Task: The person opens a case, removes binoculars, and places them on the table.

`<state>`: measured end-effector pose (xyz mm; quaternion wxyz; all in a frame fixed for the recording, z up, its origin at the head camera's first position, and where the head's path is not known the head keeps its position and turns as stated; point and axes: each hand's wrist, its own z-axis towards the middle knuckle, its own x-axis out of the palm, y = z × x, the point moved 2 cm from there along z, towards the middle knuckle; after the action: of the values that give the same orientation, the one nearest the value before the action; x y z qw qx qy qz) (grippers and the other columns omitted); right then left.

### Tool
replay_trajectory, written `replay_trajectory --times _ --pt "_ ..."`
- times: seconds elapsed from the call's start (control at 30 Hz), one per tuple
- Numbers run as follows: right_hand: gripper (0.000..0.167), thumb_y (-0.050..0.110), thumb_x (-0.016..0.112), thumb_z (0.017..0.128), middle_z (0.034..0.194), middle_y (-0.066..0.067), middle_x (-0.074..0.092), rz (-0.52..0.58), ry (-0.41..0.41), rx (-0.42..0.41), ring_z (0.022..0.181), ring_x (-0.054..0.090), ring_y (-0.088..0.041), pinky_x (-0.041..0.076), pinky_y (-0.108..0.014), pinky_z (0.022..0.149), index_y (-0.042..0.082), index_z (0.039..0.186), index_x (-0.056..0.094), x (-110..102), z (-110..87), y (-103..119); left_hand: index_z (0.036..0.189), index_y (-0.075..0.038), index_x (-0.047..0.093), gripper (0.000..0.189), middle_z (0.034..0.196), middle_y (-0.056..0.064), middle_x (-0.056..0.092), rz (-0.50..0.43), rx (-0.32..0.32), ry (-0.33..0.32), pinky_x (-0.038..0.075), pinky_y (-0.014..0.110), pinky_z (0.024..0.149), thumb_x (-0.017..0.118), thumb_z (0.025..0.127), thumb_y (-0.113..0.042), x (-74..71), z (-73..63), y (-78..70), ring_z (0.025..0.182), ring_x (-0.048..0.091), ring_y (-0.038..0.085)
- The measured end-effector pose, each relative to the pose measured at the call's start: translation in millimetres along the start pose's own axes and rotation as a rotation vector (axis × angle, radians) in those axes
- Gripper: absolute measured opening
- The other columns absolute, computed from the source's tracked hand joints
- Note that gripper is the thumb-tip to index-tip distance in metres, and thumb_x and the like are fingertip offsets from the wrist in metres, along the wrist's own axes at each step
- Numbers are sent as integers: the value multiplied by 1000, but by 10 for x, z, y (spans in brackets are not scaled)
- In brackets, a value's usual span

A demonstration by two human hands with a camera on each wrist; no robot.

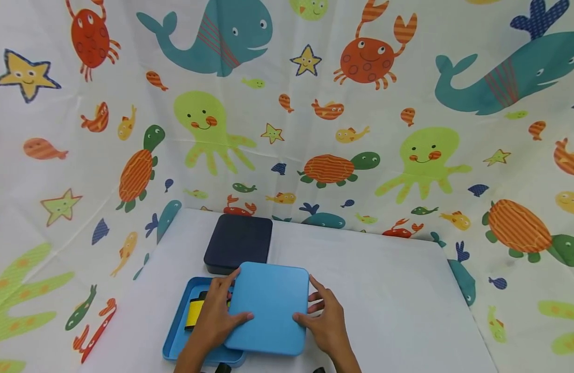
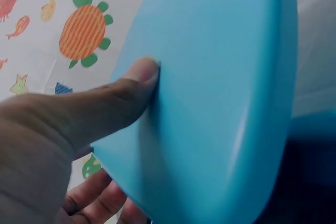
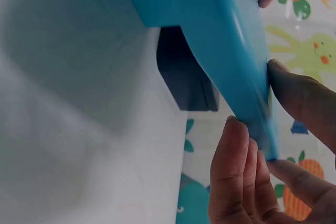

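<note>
Blue lid (image 1: 273,300), held off the worktop (image 1: 385,300), is pinched at its left edge by a left hand (image 1: 217,316) and at its right by a right hand (image 1: 327,316), the 2 apart. Toward the worktop's left edge, an open blue tray (image 1: 175,339) carries what appears to be 1 yellow-and-black object (image 1: 194,313), partly hidden; a dark box (image 1: 240,241) sits near the far left corner.

Sea-creature print cloth backdrop (image 1: 277,83), white table (image 1: 385,300)
</note>
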<state>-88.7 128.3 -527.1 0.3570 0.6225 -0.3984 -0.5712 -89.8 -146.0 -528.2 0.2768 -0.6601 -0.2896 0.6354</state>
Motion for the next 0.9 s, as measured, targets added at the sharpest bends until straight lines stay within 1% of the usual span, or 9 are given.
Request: replay_trajectory --times 0.17,0.37,0.6,0.73,0.9 --pt "98 11 98 73 112 -12 62 1 -8 11 88 63 -21 59 -23 70 19 159 51 -134 -21 -72 166 -25 39 109 130 14 51 -12 15 5 56 38 87 98 75 -32 129 10 -78 104 57 21" --pt "99 11 98 73 113 -12 62 -27 -20 37 88 63 -20 59 -24 70 20 159 51 -269 -45 -164 165 -23 41 109 129 12 51 -23 37 4 54 37 86 99 74 -31 290 16 -162 101 55 18" --pt "99 11 98 73 113 -11 63 -38 -43 62 89 62 -19 59 -25 70 22 160 51 -397 -60 -256 164 -20 42 110 127 13 51 -42 52 9 53 37 85 100 71 -29 467 35 -228 100 54 20" --pt "99 13 98 73 114 -11 63 -41 -49 79 89 62 -19 59 -25 70 21 159 51 -463 -83 -311 164 -19 42 111 128 13 51 -29 50 13 53 34 84 101 70 -31 549 37 -262 99 53 18" --pt "99 15 98 73 114 -11 64 -70 -61 109 89 62 -19 59 -26 71 22 160 50 -548 -109 -390 163 -16 43 111 125 11 51 -32 81 17 46 28 78 101 70 -32 652 30 -311 96 50 16"
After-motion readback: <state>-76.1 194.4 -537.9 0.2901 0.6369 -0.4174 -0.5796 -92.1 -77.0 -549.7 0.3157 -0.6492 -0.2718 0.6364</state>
